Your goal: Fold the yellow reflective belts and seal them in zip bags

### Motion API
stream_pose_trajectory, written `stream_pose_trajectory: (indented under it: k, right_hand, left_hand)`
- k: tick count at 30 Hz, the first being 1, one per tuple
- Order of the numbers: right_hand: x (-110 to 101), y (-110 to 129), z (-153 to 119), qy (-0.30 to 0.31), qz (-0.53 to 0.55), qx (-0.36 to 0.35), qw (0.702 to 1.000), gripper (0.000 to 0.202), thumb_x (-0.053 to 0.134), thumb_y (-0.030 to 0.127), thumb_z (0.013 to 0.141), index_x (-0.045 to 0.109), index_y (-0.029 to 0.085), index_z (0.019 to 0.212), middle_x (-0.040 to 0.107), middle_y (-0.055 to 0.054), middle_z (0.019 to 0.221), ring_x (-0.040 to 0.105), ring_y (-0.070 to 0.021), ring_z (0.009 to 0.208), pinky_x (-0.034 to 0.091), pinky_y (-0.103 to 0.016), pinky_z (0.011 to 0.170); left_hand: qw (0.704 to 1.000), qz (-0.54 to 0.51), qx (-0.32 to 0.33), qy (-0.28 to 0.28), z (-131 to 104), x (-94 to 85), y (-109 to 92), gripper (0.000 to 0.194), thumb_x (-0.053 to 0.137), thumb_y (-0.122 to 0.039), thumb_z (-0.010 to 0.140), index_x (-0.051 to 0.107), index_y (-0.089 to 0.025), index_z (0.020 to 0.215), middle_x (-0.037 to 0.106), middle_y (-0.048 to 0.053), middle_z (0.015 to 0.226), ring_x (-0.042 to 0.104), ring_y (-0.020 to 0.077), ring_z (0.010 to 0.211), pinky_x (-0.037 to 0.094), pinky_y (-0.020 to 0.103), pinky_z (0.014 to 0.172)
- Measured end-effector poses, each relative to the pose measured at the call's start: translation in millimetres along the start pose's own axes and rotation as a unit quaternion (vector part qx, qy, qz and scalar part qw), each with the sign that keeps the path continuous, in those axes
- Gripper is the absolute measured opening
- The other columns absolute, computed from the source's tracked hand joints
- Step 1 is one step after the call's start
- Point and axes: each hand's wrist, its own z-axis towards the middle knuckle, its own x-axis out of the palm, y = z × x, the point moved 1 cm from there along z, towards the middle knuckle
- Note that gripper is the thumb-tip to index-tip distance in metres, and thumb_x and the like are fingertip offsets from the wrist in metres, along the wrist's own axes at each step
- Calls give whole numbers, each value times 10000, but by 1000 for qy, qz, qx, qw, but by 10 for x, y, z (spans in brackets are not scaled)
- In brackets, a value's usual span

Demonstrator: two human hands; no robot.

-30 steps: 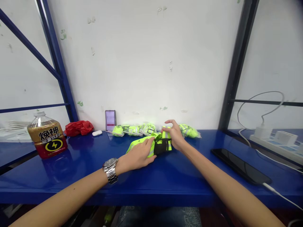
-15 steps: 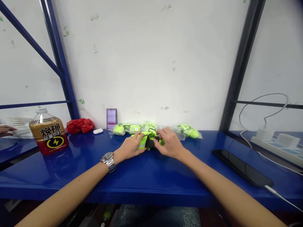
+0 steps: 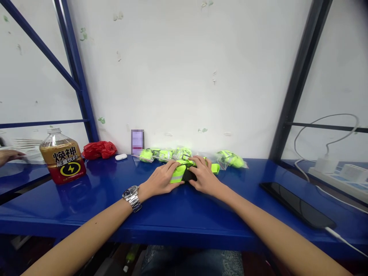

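Note:
A neon yellow-green reflective strap [image 3: 177, 174] with a black part lies bunched on the blue table between my hands. My left hand [image 3: 162, 178] is closed on its left side, thumb low and fingers over the top. From the right, my right hand [image 3: 204, 177] grips the strap near the black part, fingers curled over it. A loose yellow end sticks out to the right, behind that hand. Just beyond lie several clear bags with similar neon straps [image 3: 165, 154], and another bagged one [image 3: 232, 158] sits farther right.
A large drink bottle [image 3: 63, 157] and a red plastic bag [image 3: 99, 150] stand at the left, near a white case [image 3: 121, 156]. A phone [image 3: 137, 142] leans on the wall. Another phone [image 3: 297, 205] charges at right beside a power strip [image 3: 339, 176]. Another person's hand [image 3: 10, 156] shows far left.
My right hand has come down onto the strap, its fingers closing over it. A loose yellow end now shows to its right. The view has shifted slightly.

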Motion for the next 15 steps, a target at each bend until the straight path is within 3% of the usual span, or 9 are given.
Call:
stream_pose_trajectory:
  k: [6,11,15]
  right_hand:
    - [-19,-18,21,6,33,12,999,178,578,161,690,626,182,859,553,-92,1101,439,-269,1097,242,-467,927]
    - [-23,-85,54,16,19,24,999,116,598,221,704,648,191,805,563,-93,1073,449,-275,1059,238,-468,901]
    - [-37,-156,49,17,11,5,1000,149,605,246,740,652,198,873,570,-99,1097,460,-275,1070,238,-473,906]
  left_hand:
    - [999,40,12,-8,-6,32,23,561,517,-495,866,370,-158,1290,532,165,1190,604,288,1000,524,392,805]
    - [997,80,6,-1,15,34,22,525,489,-488,880,391,-159,1278,551,154,1141,615,277,946,518,387,780]
    - [997,77,-4,14,-14,27,87,544,457,-507,893,367,-141,1286,536,163,1167,613,276,954,525,395,784]
